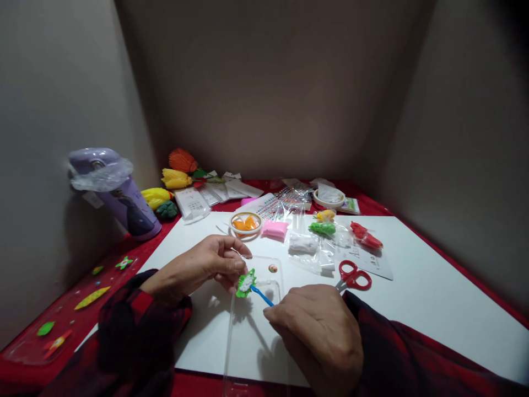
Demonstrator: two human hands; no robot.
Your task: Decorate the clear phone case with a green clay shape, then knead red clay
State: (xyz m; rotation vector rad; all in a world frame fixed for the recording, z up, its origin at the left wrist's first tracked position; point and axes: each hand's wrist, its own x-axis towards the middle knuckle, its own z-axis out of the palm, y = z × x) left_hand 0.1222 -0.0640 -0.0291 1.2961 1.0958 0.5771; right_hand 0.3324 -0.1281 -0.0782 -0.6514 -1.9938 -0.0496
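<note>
My left hand [221, 262] pinches a small green clay piece with a bumpy white middle [247, 282] between thumb and fingers. In my right hand [320, 331] is a thin blue modelling tool [262, 295], its tip touching the near right side of the clay piece. Both are held above a clear plastic phone case [257, 353] that lies on a white board [425, 309]. A small round sticker-like piece [273, 268] sits near the case's far right corner. Red-handled scissors [353, 277] lie beyond my right hand, their blades partly hidden by it.
Clay packs, one pink [275, 229], one white [303, 243], one green [322, 228] and one red [366, 236], lie behind. A round tub [246, 223] holds orange clay. At left stand a purple tumbler [128, 204] and a decorated clear case [53, 336].
</note>
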